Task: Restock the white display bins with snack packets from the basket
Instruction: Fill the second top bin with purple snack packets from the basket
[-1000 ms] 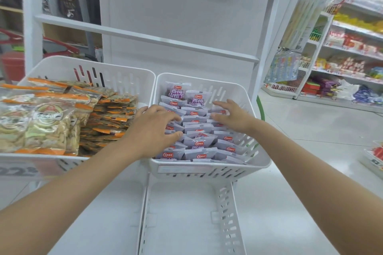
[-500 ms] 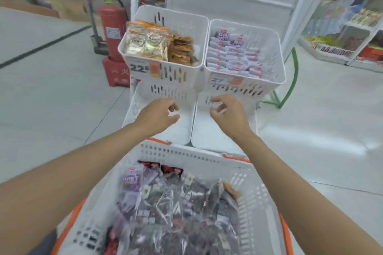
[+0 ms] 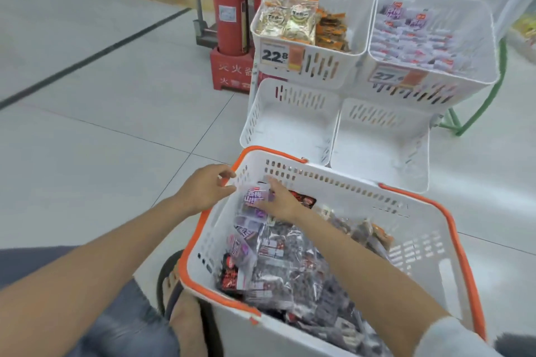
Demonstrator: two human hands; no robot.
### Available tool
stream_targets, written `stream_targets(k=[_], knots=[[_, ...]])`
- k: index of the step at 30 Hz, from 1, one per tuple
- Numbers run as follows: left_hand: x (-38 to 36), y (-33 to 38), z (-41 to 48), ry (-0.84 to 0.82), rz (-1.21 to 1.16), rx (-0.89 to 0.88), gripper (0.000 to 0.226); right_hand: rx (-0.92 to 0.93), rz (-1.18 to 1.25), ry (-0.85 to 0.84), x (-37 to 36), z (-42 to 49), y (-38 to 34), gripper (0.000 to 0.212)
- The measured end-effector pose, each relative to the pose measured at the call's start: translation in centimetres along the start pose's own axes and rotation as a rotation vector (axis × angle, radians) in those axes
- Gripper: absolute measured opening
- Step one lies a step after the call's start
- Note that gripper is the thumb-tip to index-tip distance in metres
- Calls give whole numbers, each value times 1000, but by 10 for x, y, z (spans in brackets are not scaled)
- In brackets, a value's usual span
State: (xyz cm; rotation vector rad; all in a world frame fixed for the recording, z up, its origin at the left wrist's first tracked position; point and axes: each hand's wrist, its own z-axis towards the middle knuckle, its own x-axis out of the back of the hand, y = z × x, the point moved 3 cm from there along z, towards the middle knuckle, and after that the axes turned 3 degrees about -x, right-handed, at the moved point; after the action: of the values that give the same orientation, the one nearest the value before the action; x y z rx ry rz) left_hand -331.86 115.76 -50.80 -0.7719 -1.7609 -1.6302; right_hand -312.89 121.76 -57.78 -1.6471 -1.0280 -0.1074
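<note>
1. Head view: the basket [image 3: 377,211], white with an orange rim, stands on the tiled floor [image 3: 101,139], and dark and purple snack packets [image 3: 290,264] are heaped inside it.
2. The right hand [image 3: 278,198] reaches into the basket's far-left corner. Its fingers lie fairly straight and close together on a purple packet [image 3: 252,197]. Whether the thumb grips the packet cannot be told.
3. The left hand [image 3: 207,187] is at the outside of that same corner, its fingers loosely curled at the rim. Motion blur hides whether they clasp anything.
4. Two lower bins, the lower left bin [image 3: 290,130] and the lower right bin [image 3: 377,148], sit side by side just beyond the basket's far edge.
5. Above them, the upper left bin [image 3: 327,66] holds tan and orange packets and carries a price label [image 3: 274,55]. The upper right bin [image 3: 435,87] holds small white-and-purple packets.
6. A red fire extinguisher [image 3: 229,9] stands left of the bins, and a sandalled foot [image 3: 179,298] rests beside the basket's near-left corner.
</note>
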Motion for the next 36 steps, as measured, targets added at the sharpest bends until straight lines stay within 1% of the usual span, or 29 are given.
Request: stream_targets(k=[1,2,3,5,6,7,8,9,10,11,13,14,15,16,17,18,19,21,22,24,25,27,28,29,31,32,34,35,36], knots=[[0,-2,-2,3,-5,8,25,19,-40,38,-6,1,4,59],[0,-3,-2,14,-10,13,28,47,-8,115,-7,2,3,39],[0,-2,-2,31,-26,20,34,63,64,204,-3,1,-2,27],[0,2,0,68,-111,46,54,83,266,336,14,-6,-22,22],[-2,6,3,67,-188,62,64,107,355,338,20,-5,-30,21],[-4,9,7,59,-287,81,68,152,394,304,25,-10,-45,21],[-4,10,10,74,-401,104,64,190,389,259,26,-15,-55,22],[-2,8,14,115,-515,150,55,180,367,230,25,-18,-60,24],[3,4,17,156,-612,208,51,160,371,236,24,-22,-61,24],[8,-2,19,162,-686,258,55,137,396,271,25,-25,-60,24],[12,-7,21,23,-726,295,65,112,536,289,26,-32,-61,20],[11,-4,20,-68,-703,265,60,98,641,248,24,-34,-62,17],[8,-1,19,-137,-681,219,48,90,736,206,24,-34,-64,16],[5,4,19,-166,-671,184,36,92,805,185,25,-34,-65,17],[5,6,19,-153,-685,165,28,95,821,190,26,-34,-65,21],[6,7,19,-113,-704,163,24,83,774,210,26,-31,-62,28],[8,4,21,-64,-723,182,25,58,645,232,26,-29,-57,36],[14,-2,22,-5,-741,235,28,-20,220,220,13,-27,-44,42],[15,-2,21,2,-743,254,30,-49,38,163,-3,-30,-38,44],[14,-2,19,8,-764,274,29,-46,-193,-42,-44,-43,-20,47],[13,-1,18,6,-787,280,29,-4,-322,-108,-62,-50,-13,38],[11,0,14,4,-830,291,28,63,-499,-106,-77,-53,-2,13],[11,1,14,15,-843,294,28,55,-475,-66,-74,-49,1,5],[12,1,13,36,-856,297,28,40,-409,-8,-63,-45,-1,3],[16,3,14,97,-883,294,26,23,-204,147,-27,-37,-14,7],[19,5,15,126,-885,286,26,13,-69,234,-3,-36,-25,9],[20,9,18,158,-880,280,29,8,290,364,41,-36,-45,12],[19,14,19,145,-894,280,30,19,478,372,59,-38,-53,16],[16,21,19,101,-930,273,31,26,617,336,68,-38,-58,19]])
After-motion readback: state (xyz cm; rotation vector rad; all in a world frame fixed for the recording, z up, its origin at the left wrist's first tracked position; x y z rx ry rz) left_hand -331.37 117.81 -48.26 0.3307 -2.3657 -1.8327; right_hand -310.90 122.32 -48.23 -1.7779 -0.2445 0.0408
